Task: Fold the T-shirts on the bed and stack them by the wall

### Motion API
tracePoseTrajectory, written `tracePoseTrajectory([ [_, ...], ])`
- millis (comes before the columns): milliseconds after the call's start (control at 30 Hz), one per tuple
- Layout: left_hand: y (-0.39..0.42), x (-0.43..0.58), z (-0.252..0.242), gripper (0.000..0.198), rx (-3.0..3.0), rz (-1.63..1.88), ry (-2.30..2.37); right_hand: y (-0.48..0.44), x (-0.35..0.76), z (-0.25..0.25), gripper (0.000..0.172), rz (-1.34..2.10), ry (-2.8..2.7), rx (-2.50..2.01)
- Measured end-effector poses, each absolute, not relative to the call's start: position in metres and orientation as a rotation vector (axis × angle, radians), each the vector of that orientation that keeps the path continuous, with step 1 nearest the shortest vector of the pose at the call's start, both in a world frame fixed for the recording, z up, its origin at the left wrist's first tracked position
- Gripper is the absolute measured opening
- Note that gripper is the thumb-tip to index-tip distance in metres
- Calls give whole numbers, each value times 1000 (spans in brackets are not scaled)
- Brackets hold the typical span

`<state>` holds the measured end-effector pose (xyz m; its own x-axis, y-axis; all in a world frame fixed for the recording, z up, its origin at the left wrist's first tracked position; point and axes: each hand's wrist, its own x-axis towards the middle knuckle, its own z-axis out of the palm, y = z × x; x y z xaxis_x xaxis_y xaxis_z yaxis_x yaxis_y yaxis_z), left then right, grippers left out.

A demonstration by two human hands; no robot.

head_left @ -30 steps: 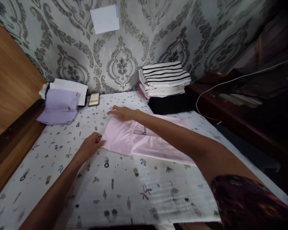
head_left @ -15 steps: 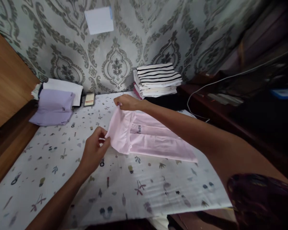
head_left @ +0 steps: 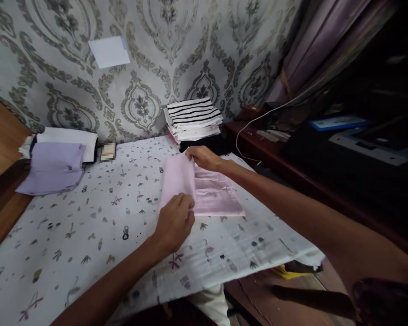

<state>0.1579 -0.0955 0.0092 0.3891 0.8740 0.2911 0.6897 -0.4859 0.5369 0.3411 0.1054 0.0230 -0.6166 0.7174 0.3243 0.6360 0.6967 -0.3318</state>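
Observation:
A pale pink garment [head_left: 204, 190] lies partly folded on the white patterned sheet [head_left: 88, 226]. Its left part is turned over towards the right. My left hand [head_left: 175, 222] pinches the near corner of the turned flap, fingers closed on the cloth. At the far corner of the same flap, my right hand [head_left: 204, 157] grips the cloth with closed fingers. Both arms reach in from the lower edge of the view.
A folded lilac garment [head_left: 52, 166] on white ones lies at the back left, a small card [head_left: 108, 151] beside it. A striped folded stack [head_left: 193, 118] stands by the patterned wall. A dark wooden bench [head_left: 292, 167] with a white cable runs along the right.
Both hands lifted the garment's left end and carried it rightward over the rest, so the garment is now shorter. The camera turned right.

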Motion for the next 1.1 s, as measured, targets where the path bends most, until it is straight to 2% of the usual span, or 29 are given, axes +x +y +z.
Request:
tracePoseTrajectory([
  [200,-90,178,-14,15,2475,559,1463,99,351,-9,36,271,-2440,-1147],
  [333,-90,178,-14,9,2532,486,1379,98,353,-13,32,259,-2457,-1245],
  [400,-90,169,-13,5,2514,555,1266,95,353,-11,28,219,-2460,-1308],
  [467,-88,154,-13,10,2418,710,1291,89,348,-9,27,147,-2434,-1367],
  [567,-80,123,-16,19,2154,896,1626,73,332,-9,31,67,-2411,-1373],
  [700,-62,97,-17,45,1786,710,1773,59,300,-12,54,106,-2664,-1080],
  [767,-56,97,-14,53,1689,570,1751,63,287,-9,59,91,-2786,-978],
  [900,-51,110,-4,41,1499,513,1754,87,271,7,48,34,-3003,-957],
  [1100,-58,108,19,19,1263,676,1637,115,262,32,30,15,-3079,-813],
])
